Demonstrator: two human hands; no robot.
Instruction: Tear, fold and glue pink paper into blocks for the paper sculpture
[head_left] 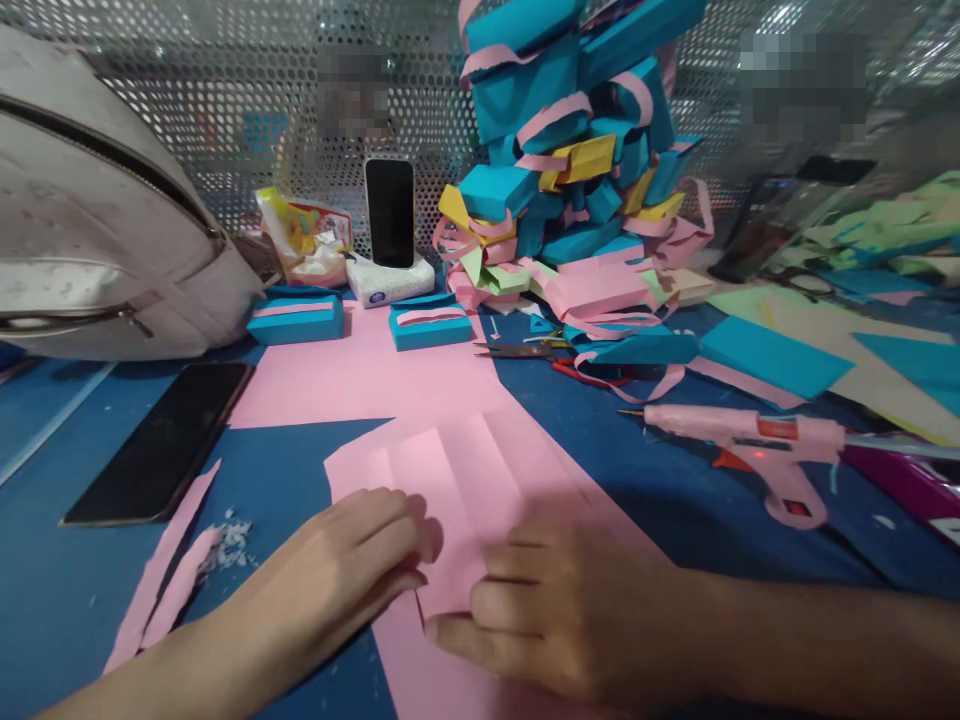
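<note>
A piece of pink paper [427,465] with several lengthwise creases lies before me, on top of a larger pink sheet [600,515]. My left hand [360,555] is closed at the paper's left edge, fingers bent together over it. From the right, my right hand [547,610] presses down with curled fingers, its index finger along the near edge of the creased paper. Both hands hide parts of that edge. To the right rests a pink glue gun [750,435], its small light glowing. Scissors [525,351] lie beyond the sheets.
Two small blue boxes [296,318] with pink strips stand at the back, beside an upright phone [391,212]. A tall pile of blue paper boxes [525,95] leans near the metal mesh. On the left are a tablet-like black device [161,440], pink scraps [161,570] and a white bag [112,220].
</note>
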